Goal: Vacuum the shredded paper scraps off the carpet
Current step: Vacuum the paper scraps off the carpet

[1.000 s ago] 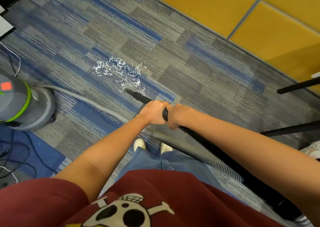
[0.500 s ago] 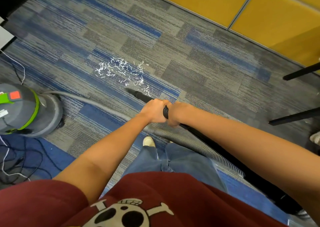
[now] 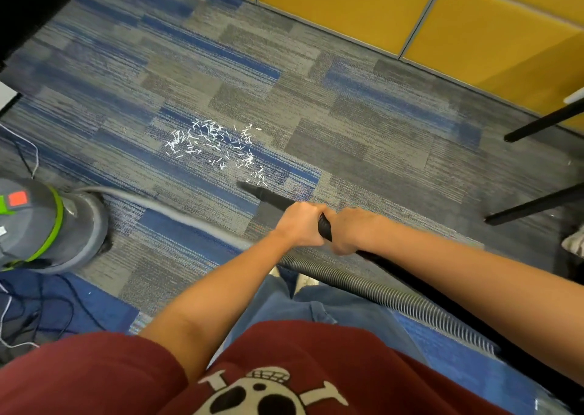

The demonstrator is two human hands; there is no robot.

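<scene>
White shredded paper scraps (image 3: 215,144) lie scattered on the grey and blue carpet (image 3: 363,123) ahead of me. The black vacuum nozzle (image 3: 262,193) points at the near right edge of the scraps, its tip low over the carpet. My left hand (image 3: 300,223) grips the nozzle tube, fingers curled round it. Just behind it my right hand (image 3: 352,229) grips the same tube. The ribbed grey hose (image 3: 379,291) runs back past my right side.
The grey vacuum canister (image 3: 41,225) with a green band stands at the left, its hose (image 3: 177,212) crossing the carpet. Cables (image 3: 31,313) lie at the lower left. Yellow wall panels (image 3: 410,13) line the far side. Black chair legs (image 3: 537,206) reach in from the right.
The nozzle tip has stayed at the near right edge of the scraps, and both hands keep their grip. The view has shifted a little, with my head moving slightly.
</scene>
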